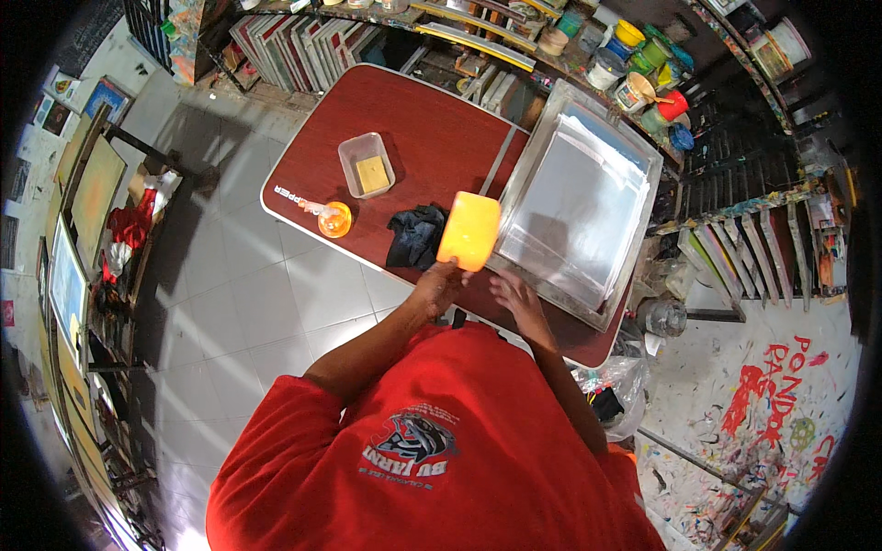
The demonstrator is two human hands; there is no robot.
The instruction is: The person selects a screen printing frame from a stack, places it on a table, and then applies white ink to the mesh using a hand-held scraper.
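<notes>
My left hand grips the lower end of a flat orange-yellow piece with rounded corners. It may be a scraper, but I cannot tell its exact kind. Beside it, my right hand is empty, its fingers apart, close to the near-left corner of a framed printing screen. The screen lies on the right of the red-brown table. Left of the orange-yellow piece is a crumpled black cloth. Farther left stand a clear spray bottle with orange liquid and a plastic tub containing a yellow sponge.
Shelves behind the table carry paint tubs and long squeegees. Frames stand upright beneath. More frames are racked at right, near a plastic bottle. A rack of pictures lines the left side.
</notes>
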